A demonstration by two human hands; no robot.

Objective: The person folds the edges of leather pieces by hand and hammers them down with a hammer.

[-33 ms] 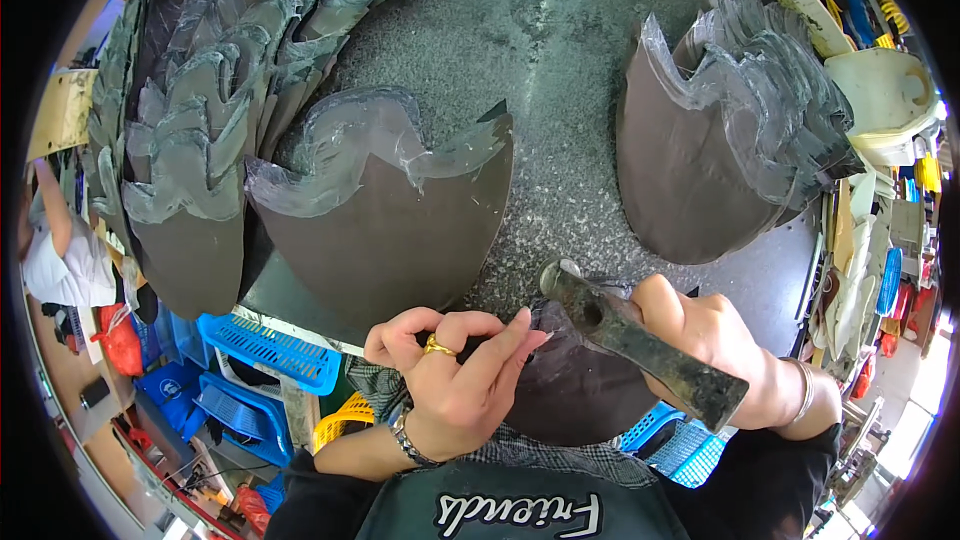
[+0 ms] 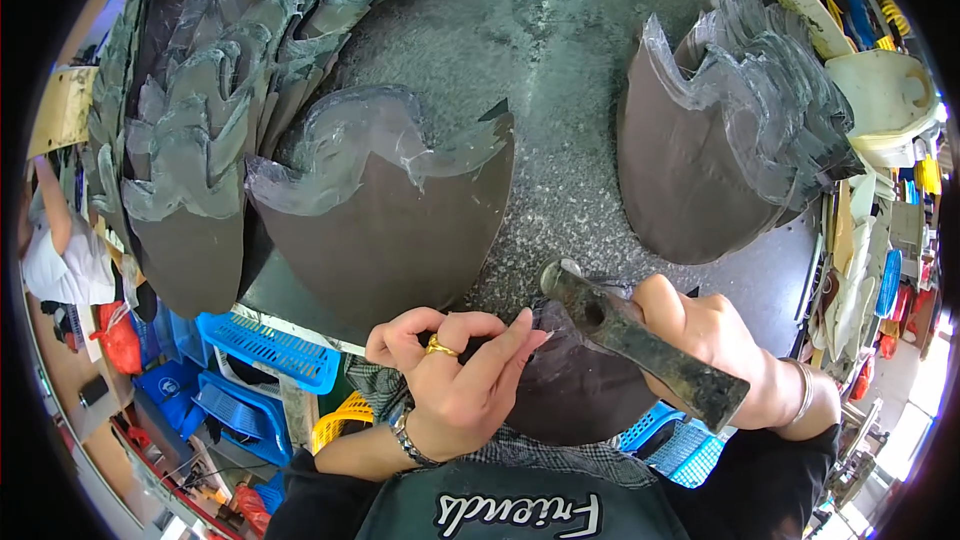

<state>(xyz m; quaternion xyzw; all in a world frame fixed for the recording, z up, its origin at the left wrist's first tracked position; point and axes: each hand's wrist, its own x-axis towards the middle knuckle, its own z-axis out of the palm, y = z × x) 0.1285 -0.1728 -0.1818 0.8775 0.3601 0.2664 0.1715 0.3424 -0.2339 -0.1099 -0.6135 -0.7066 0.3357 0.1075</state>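
My right hand (image 2: 710, 350) is closed round a hammer, whose dark, worn metal head (image 2: 655, 352) lies slantwise over the work. Its handle is mostly hidden by the fingers. Below the head is a curved brown leather-like piece (image 2: 580, 395) with a greyish, shiny upper edge, at the table's near edge. My left hand (image 2: 455, 375), wearing a ring and a bracelet, pinches this piece's left edge between thumb and fingertips. Just beyond that hand, a larger brown piece (image 2: 390, 230) with a wavy, grey-smeared edge lies flat on the dark speckled table (image 2: 560, 200).
Fanned stacks of similar pieces (image 2: 200, 180) fill the table's left side. Another overlapping stack (image 2: 700, 160) sits at the right, near a whitish plastic container (image 2: 880, 90). Blue baskets (image 2: 270, 350) stand below the left edge. A person in white (image 2: 70, 255) is at far left.
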